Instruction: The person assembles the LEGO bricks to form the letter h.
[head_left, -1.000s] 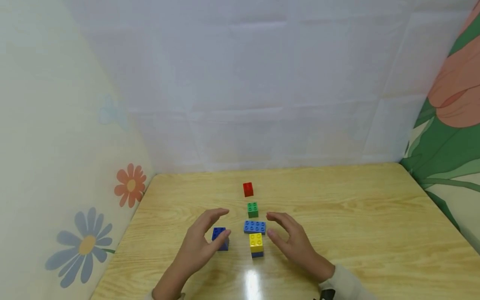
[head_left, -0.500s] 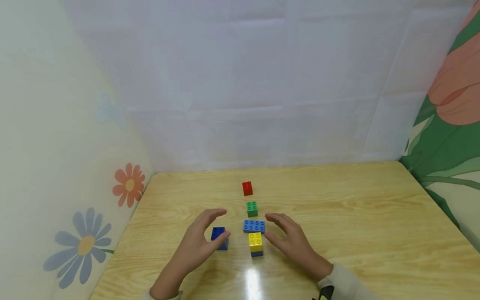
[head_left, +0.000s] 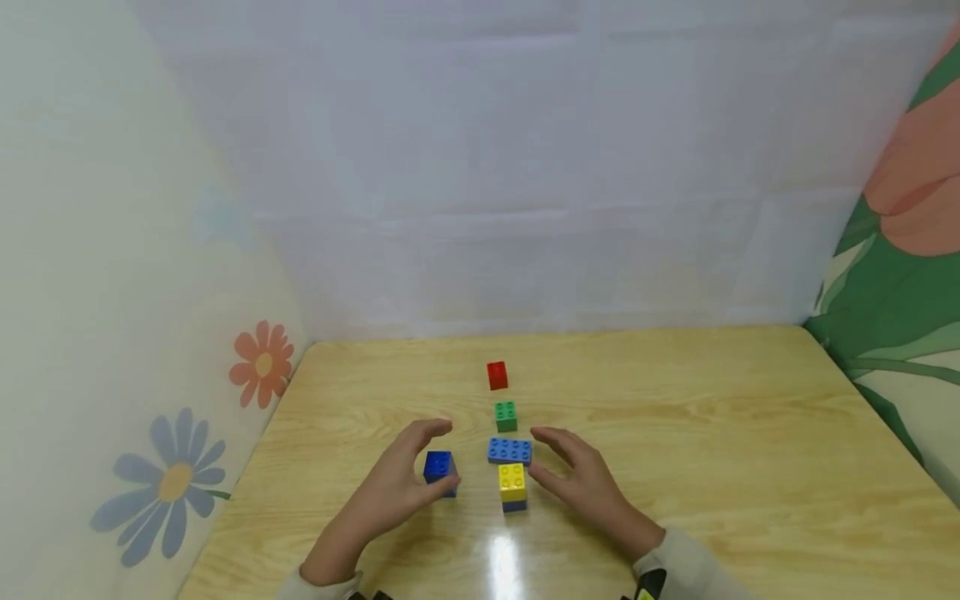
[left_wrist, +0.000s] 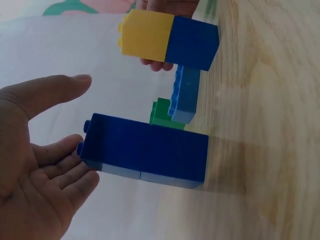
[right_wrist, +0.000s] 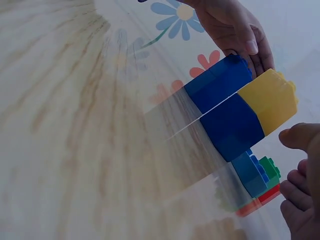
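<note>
My left hand (head_left: 401,479) is held around the left side of a stack of two dark blue bricks (head_left: 440,463). Its thumb and fingers are spread apart; in the left wrist view the fingers (left_wrist: 67,170) lie close to the studded top, and contact cannot be made out. My right hand (head_left: 588,483) hovers with spread thumb and fingers to the right of a second stack, a yellow brick (head_left: 512,482) on a dark blue brick (head_left: 514,506). The right wrist view shows a gap between the thumb and the yellow brick.
Behind the yellow-topped stack lie a lighter blue eight-stud brick (head_left: 510,451), a green brick (head_left: 506,416) and a red brick (head_left: 497,375), in a row going back. All stand on a wood-grain table (head_left: 675,400). A white cloth (head_left: 480,167) hangs behind it.
Both hands stay almost still. My left thumb has dropped slightly, uncovering more of the dark blue stack's top. The head view shifts a little; the bricks keep their places.
</note>
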